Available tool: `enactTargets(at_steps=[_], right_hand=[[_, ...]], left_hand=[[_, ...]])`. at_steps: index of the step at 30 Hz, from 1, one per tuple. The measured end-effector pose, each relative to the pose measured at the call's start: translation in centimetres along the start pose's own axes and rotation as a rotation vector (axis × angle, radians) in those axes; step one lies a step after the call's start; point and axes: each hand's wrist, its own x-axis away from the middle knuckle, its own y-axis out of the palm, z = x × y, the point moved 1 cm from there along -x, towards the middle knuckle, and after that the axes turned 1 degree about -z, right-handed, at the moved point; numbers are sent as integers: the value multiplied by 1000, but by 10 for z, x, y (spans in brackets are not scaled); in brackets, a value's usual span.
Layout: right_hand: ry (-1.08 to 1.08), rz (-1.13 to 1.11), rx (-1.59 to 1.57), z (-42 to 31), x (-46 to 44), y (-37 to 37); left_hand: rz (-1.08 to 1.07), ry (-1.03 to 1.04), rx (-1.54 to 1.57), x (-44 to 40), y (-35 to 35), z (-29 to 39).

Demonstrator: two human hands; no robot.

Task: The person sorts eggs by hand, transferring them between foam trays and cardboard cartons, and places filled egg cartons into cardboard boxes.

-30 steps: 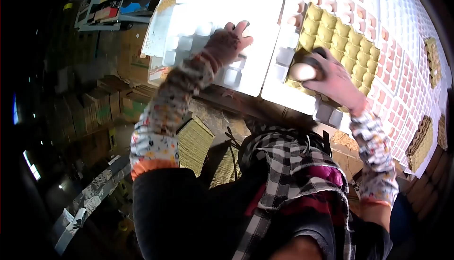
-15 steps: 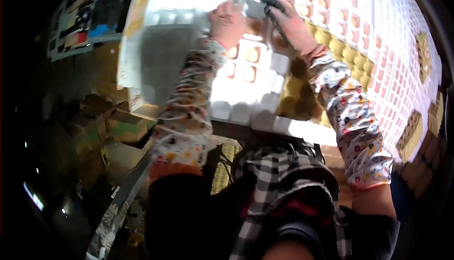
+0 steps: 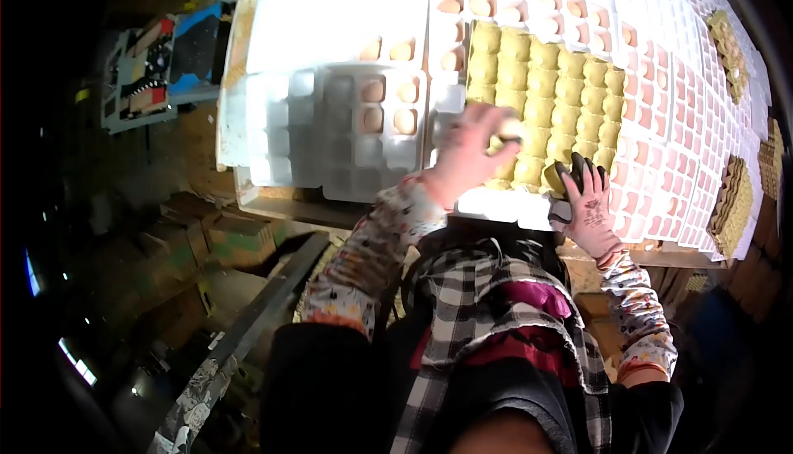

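Observation:
My left hand (image 3: pixel 471 152), in a pinkish glove and somewhat blurred, is closed around a pale egg (image 3: pixel 510 130) above a yellow molded egg tray (image 3: pixel 545 99). At the near right edge of that tray, my right hand (image 3: pixel 588 198) rests with its black-tipped glove fingers spread. Left of the yellow tray, a white egg tray (image 3: pixel 343 173) has several brown eggs (image 3: pixel 373 119) in its right cups. Another column of eggs (image 3: pixel 452 59) sits in white cups beside the yellow tray.
White trays with eggs (image 3: pixel 652 156) extend to the right, with more yellow trays (image 3: pixel 728 206) on them. A wooden edge (image 3: pixel 297 210) borders the table in front. Cardboard boxes (image 3: pixel 239 239) and a metal rail (image 3: pixel 239 338) lie to the lower left.
My left hand has moved right and nearer, from the white tray to above the yellow tray. My right hand has come back to the yellow tray's near edge. The view has shifted.

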Motion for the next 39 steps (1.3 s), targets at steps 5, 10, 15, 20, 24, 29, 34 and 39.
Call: enactTargets(at_steps=[5, 10, 15, 20, 24, 29, 34, 39], right_hand=[[-87, 350, -139, 14, 2, 23], [-97, 373, 20, 28, 39, 0], [-48, 475, 86, 95, 117, -41], [557, 740, -26, 301, 262, -68], [586, 855, -134, 518, 390, -58], [419, 498, 165, 686, 429, -22], [534, 334, 147, 742, 410, 45], [655, 495, -33, 645, 459, 24]], left_hand=[[441, 119, -346, -17, -8, -87], [290, 17, -307, -13, 3, -103], [266, 45, -822, -10, 19, -95], [229, -244, -1052, -23, 41, -78], [452, -108, -1064, 9, 103, 2], [216, -79, -561, -32, 292, 149], [-58, 282, -78, -122, 545, 326], [-102, 67, 30, -162, 739, 366]])
